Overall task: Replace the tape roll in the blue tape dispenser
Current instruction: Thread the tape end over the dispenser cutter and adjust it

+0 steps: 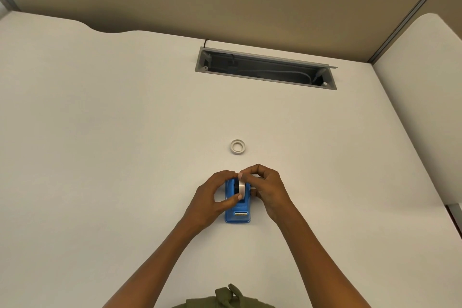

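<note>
Hands are working over the blue tape dispenser [237,210] on the surface [100,157]. Left hand [212,200] and right hand [267,187] are pinching the tape roll [241,188] in its cradle. Second roll [237,147] is lying at 12 o'clock. Risk: roll seating crooked or slipping from fingertips.

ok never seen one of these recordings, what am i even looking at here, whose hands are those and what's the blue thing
There is no machine here. One camera sits on a person's head and looks forward and down, so the two arms reaching in from the bottom are that person's own. On the pale desk stands a blue tape dispenser. Both hands are at it: the left hand and the right hand pinch a white tape roll that stands on edge in the dispenser's cradle. Whether it is going in or coming out, one picture cannot tell. Farther away a second tape ring lies flat on the desk, untouched. Beyond it is an open grey cable tray sunk into the desk.
</note>
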{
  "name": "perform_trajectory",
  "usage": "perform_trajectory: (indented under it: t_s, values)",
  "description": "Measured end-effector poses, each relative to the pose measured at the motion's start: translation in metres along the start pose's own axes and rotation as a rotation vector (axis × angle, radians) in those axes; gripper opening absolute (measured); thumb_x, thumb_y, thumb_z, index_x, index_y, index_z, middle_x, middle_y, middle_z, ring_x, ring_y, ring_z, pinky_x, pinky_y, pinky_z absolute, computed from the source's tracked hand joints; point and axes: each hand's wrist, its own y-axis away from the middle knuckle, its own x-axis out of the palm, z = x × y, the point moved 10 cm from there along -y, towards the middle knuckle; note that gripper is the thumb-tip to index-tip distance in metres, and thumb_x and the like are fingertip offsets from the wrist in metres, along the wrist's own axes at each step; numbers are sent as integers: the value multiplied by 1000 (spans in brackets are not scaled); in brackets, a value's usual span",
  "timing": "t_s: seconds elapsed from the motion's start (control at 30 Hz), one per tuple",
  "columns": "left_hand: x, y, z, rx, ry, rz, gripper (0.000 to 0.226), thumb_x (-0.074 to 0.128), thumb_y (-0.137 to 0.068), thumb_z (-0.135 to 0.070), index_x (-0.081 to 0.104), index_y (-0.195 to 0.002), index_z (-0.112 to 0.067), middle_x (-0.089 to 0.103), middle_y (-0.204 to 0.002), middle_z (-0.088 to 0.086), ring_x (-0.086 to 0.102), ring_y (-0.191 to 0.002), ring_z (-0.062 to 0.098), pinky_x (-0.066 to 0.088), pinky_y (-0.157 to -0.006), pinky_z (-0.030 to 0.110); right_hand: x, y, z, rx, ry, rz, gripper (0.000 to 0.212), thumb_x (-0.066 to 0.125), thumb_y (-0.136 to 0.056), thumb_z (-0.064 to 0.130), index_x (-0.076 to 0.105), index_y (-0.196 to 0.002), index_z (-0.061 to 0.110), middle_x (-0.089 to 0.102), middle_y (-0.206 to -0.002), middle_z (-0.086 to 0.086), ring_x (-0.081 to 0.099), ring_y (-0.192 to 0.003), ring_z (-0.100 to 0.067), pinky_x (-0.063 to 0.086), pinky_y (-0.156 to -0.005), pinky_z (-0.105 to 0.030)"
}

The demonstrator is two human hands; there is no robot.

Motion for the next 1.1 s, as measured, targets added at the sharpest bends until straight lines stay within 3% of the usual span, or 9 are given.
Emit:
perform_trajectory:
  t_s: [0.2, 0.3, 0.43, 0.57, 0.7, 0.83, 1.1]
  values:
    - [2, -1, 1, -8, -4, 12, 39, 65, -79, -39, 44, -110, -51, 47, -114, -32, 43, -107, -20, 32, -84, -4, 1, 1, 2, -14, 27, -4, 4, 67, -85, 13, 69, -88, 12, 69, -86, -3, 60, -86, -19, 49, -77, -36]
    - [2, 0, 0, -2, 11, 11, 37, 63, -80, -41, 44, -111, -51, 48, -114, -31, 44, -107, -18, 33, -83, -3, -2, 9, 1, -67, 73, 19, 16, 63, -89, 21, 68, -100, 10, 69, -99, -5, 60, -91, -18, 51, -76, -32]
    - [2, 0, -3, 10, 11, 5, 36, 61, -80, -42, 43, -110, -53, 49, -114, -31, 45, -108, -17, 33, -85, -2, -2, 19, 3, -172, 152, 99, 22, 63, -88, 12, 65, -110, 14, 65, -113, -2, 59, -97, -15, 53, -74, -27]
    - [1, 0, -3, 20, 6, 0, 40, 63, -81, -38, 42, -110, -54, 48, -115, -31, 44, -109, -18, 32, -86, -2, 2, 18, 7, -201, 200, 95, 24, 68, -82, 6, 66, -104, 16, 66, -107, 6, 54, -86, -9, 51, -73, -21]
    - [1, 0, -1, 15, 9, 10, 44, 67, -82, -29, 44, -111, -52, 49, -117, -29, 44, -110, -16, 33, -88, -1, 0, 13, 3, -155, 111, 45, 20, 66, -81, 0, 66, -99, 8, 67, -101, -2, 53, -83, -16, 49, -74, -26]
    - [1, 0, -2, 16, 7, 6, 45, 68, -81, -29, 44, -111, -52, 49, -115, -30, 44, -108, -18, 33, -86, -2, -1, 8, -2, -83, 41, 17, 16, 68, -82, 4, 68, -97, 5, 67, -101, -14, 55, -85, -24, 48, -74, -34]
    - [1, 0, -1, 16, -3, 6, 45, 69, -79, -33, 44, -113, -50, 49, -117, -29, 44, -110, -16, 33, -87, -1, -1, 2, -2, -9, -18, -18, 8, 70, -82, 13, 71, -87, 7, 69, -84, -6, 61, -80, -18, 48, -73, -32]
